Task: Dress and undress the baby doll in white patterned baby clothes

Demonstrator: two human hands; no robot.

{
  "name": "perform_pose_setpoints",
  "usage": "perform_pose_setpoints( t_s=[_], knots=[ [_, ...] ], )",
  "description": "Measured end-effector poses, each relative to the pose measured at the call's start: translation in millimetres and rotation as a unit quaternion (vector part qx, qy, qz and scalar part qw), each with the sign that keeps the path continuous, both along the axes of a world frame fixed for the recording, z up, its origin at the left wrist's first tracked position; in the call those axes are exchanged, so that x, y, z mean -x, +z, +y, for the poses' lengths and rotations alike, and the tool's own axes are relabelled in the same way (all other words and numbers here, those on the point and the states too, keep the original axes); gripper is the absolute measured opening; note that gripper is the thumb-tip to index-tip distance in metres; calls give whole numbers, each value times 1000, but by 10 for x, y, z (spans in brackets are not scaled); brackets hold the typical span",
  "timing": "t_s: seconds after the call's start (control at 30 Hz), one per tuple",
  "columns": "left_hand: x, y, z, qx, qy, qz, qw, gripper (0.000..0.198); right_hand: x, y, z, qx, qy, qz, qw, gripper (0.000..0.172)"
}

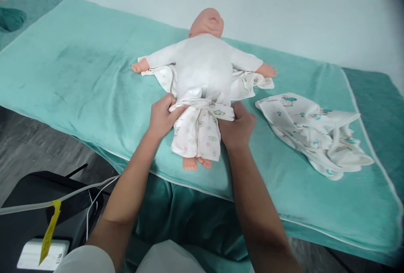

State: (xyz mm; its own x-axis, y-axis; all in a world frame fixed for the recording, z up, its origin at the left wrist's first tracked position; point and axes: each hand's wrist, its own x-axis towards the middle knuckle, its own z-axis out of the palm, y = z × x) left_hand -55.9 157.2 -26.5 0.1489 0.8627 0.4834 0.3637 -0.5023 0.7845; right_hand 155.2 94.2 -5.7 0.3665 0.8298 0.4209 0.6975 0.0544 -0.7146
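A baby doll (pixel 205 62) lies on its back on the green-covered bed, arms spread and head toward the wall. Small white printed pants (pixel 195 134) cover its legs, with its feet showing below the cuffs. At the waistband, my left hand (pixel 164 115) pinches the left side, thumb over the cloth. My right hand (pixel 239 125) is closed on the waistband's right side, its fingertips partly hidden. The band is stretched between both hands across the doll's belly. A white printed top (pixel 243 84) lies spread beneath the doll's torso and arms.
Right of the doll lies a crumpled white printed baby garment (pixel 312 134). The green bed cover (pixel 88 79) runs along a pale wall (pixel 284 8). At lower left stands a black chair (pixel 28 189) with a white device (pixel 42 254), and a pale cable (pixel 78 191) with a yellow tag.
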Motion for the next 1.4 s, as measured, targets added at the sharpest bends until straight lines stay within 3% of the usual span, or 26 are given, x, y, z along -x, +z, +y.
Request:
perform_pose_setpoints(
  t_s=[0.07, 0.17, 0.27, 0.37, 0.43, 0.57, 0.67, 0.77, 0.83, 0.9, 0.97, 1.03, 1.1, 1.2, 1.4],
  knots=[
    [0, -29, -4, 14, 8, -15, 1000, 47, 6, -10, 13, -5, -5, 17, 1000, 29],
    [40, -54, -33, 51, -16, -42, 998, 40, -54, -8, 10, 31, 44, 69, 996, 25],
    [122, -40, -122, 75, -66, -52, 994, 47, -136, 17, -68, 72, 105, 115, 985, 32],
    [200, 5, -253, 75, -103, -23, 992, 58, -184, 39, -193, 118, 179, 102, 971, 41],
    [221, 33, -331, 50, -117, -5, 992, 47, -184, 24, -260, 111, 206, 71, 970, 39],
    [194, 21, -421, -14, -95, 4, 995, 38, -129, -82, -315, 11, 159, 1, 987, 38],
    [173, -41, -451, 6, -32, 17, 999, 36, -94, -153, -321, -40, 102, -22, 994, 31],
    [197, -91, -478, 62, -16, 8, 998, 35, -111, -148, -323, -5, 98, 9, 995, 25],
    [246, -104, -524, 74, -46, -7, 996, 48, -155, -114, -338, 56, 145, 52, 987, 27],
    [314, -108, -609, 53, -97, 2, 994, 82, -212, -85, -381, 97, 209, 81, 970, 39],
    [379, -113, -725, 20, -144, 45, 988, 119, -267, -80, -457, 108, 260, 77, 956, 69],
    [415, -121, -845, -11, -174, 104, 979, 138, -305, -104, -555, 111, 294, 52, 948, 100],
    [404, -124, -938, -42, -181, 150, 971, 141, -317, -142, -651, 110, 314, 19, 943, 119],
    [310, -105, -1004, -78, -160, 180, 967, 137, -276, -184, -746, 95, 316, -21, 944, 129],
    [154, -86, -965, -145, -89, 171, 970, 112, -93, -175, -798, 29, 241, -39, 969, 108]
  ],
)
